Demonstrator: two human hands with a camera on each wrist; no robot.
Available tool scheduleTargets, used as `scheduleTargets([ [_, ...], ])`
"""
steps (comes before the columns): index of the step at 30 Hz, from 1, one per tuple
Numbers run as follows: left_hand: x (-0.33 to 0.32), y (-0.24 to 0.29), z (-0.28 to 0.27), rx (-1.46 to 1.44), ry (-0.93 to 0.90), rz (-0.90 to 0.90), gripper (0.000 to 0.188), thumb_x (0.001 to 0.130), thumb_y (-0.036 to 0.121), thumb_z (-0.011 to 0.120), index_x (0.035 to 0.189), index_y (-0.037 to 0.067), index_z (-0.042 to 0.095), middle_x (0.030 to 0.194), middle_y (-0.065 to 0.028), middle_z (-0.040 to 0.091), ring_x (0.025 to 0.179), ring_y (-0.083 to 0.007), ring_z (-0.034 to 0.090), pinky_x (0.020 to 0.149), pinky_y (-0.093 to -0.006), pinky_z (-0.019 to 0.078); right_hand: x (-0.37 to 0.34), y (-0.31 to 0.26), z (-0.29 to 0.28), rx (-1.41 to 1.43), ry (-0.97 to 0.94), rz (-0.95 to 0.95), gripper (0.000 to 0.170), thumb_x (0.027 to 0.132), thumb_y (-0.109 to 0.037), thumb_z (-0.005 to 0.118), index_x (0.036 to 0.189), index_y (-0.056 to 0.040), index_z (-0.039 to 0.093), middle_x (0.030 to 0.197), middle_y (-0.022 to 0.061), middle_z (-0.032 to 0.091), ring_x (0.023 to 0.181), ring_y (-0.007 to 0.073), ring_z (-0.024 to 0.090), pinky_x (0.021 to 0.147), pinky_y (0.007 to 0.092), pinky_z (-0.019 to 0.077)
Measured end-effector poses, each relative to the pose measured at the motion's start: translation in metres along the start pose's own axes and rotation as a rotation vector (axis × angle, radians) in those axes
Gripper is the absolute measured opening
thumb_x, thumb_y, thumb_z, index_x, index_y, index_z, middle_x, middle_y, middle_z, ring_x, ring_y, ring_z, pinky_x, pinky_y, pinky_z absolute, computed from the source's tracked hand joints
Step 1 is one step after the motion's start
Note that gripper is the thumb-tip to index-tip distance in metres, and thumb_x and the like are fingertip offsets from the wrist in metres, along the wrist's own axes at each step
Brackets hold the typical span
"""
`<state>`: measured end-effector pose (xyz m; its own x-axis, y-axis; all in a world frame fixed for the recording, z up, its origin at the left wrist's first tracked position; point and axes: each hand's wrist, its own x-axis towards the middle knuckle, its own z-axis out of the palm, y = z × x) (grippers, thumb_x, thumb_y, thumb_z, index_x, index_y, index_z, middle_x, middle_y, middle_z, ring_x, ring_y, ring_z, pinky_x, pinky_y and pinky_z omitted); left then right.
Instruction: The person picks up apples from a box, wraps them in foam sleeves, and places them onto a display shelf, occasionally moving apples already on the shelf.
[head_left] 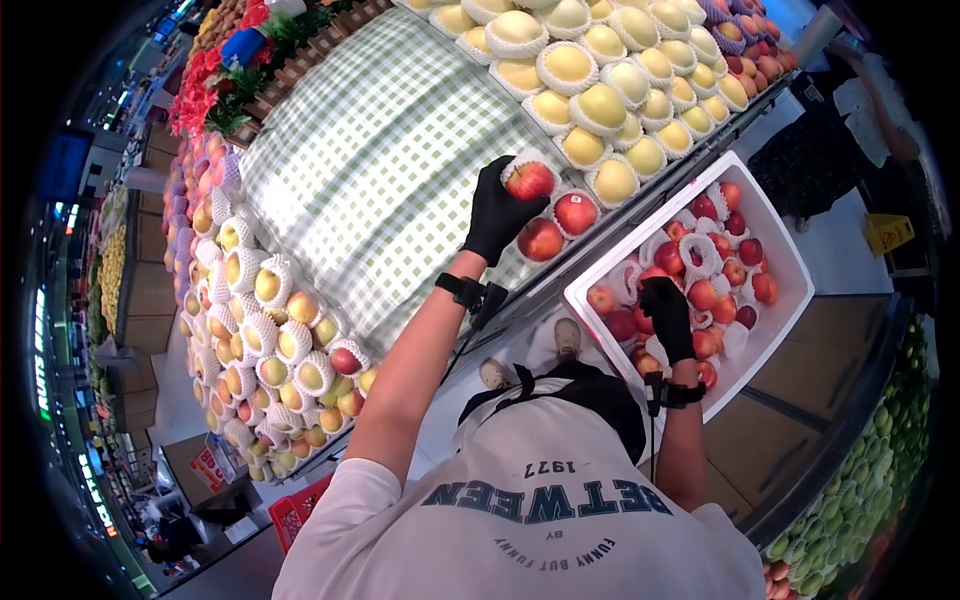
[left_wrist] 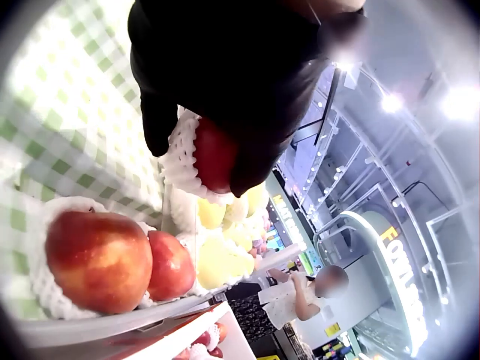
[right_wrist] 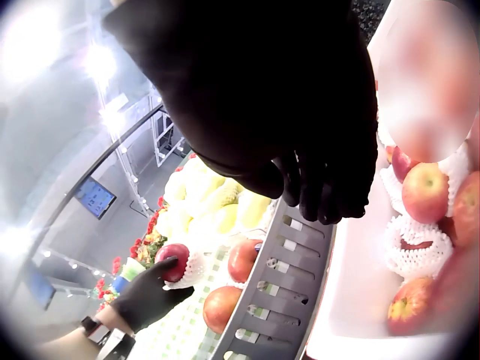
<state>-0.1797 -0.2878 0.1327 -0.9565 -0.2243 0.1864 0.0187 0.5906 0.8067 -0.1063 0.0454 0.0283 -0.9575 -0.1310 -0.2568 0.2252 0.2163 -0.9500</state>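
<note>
My black-gloved left hand (head_left: pixel 494 215) grips a red apple (head_left: pixel 530 181) in a white foam net, just above the display's front corner. Thumb and fingers wrap its sides, as the left wrist view shows. Beside it two red apples, one at the front (head_left: pixel 540 240) and one with a small sticker (head_left: pixel 575 213), sit in foam nets on the checked cloth (head_left: pixel 400 150). My gloved right hand (head_left: pixel 670 318) is over a white foam box (head_left: pixel 785 300) of red apples (head_left: pixel 703 295). Its fingers hang loosely curled in the right wrist view, with nothing seen in them.
Yellow fruit (head_left: pixel 600 108) in foam nets is stacked behind the cloth. More netted fruit (head_left: pixel 260 340) slopes down at the left. A grey slatted rail (right_wrist: pixel 281 277) edges the display beside the box. A person (left_wrist: pixel 296 300) stands beyond the box.
</note>
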Motion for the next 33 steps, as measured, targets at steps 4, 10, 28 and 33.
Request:
scheduleTargets([
  [4,-0.034,0.013,-0.030,-0.106,0.025,0.026,0.081,0.058,0.022,0.086,0.124,0.000,0.047,0.117,-0.0164,0.053,0.107,-0.0264,0.056,0.092,-0.0362,0.0483,-0.003,-0.037,0.025,0.151,-0.099,-0.024,0.017,0.089,-0.012,0.059,0.103,-0.0024,0.061,0.085,0.0018,0.062,0.073,0.0092,0.058,0.064,0.0241,0.0485],
  [10,-0.086,0.002,-0.051,-0.210,-0.011,-0.002,0.079,0.061,0.016,0.085,0.128,0.001,0.044,0.122,-0.0131,0.052,0.109,-0.0210,0.055,0.094,-0.0340,0.0474,-0.014,-0.117,0.097,0.138,-0.263,-0.135,0.029,0.086,-0.007,0.064,0.114,-0.0047,0.057,0.096,0.0018,0.062,0.081,0.0075,0.057,0.072,0.0239,0.0477],
  [28,-0.179,0.001,-0.107,-0.618,0.149,-0.019,0.055,0.070,0.001,0.080,0.117,0.003,0.052,0.131,-0.0127,0.051,0.118,-0.0223,0.053,0.100,-0.0373,0.0442,-0.047,-0.167,0.174,0.094,-0.532,-0.086,0.068,0.082,-0.009,0.071,0.137,-0.0003,0.034,0.121,0.0158,0.056,0.098,0.0170,0.062,0.080,0.0288,0.0514],
  [33,-0.184,0.014,-0.112,-0.581,0.132,-0.067,0.065,0.070,0.002,0.080,0.126,0.002,0.049,0.130,-0.0143,0.052,0.119,-0.0218,0.053,0.100,-0.0367,0.0446,-0.053,-0.171,0.183,0.171,-0.515,-0.199,0.066,0.080,-0.008,0.073,0.133,0.0006,0.034,0.119,0.0146,0.055,0.093,0.0183,0.064,0.081,0.0301,0.0521],
])
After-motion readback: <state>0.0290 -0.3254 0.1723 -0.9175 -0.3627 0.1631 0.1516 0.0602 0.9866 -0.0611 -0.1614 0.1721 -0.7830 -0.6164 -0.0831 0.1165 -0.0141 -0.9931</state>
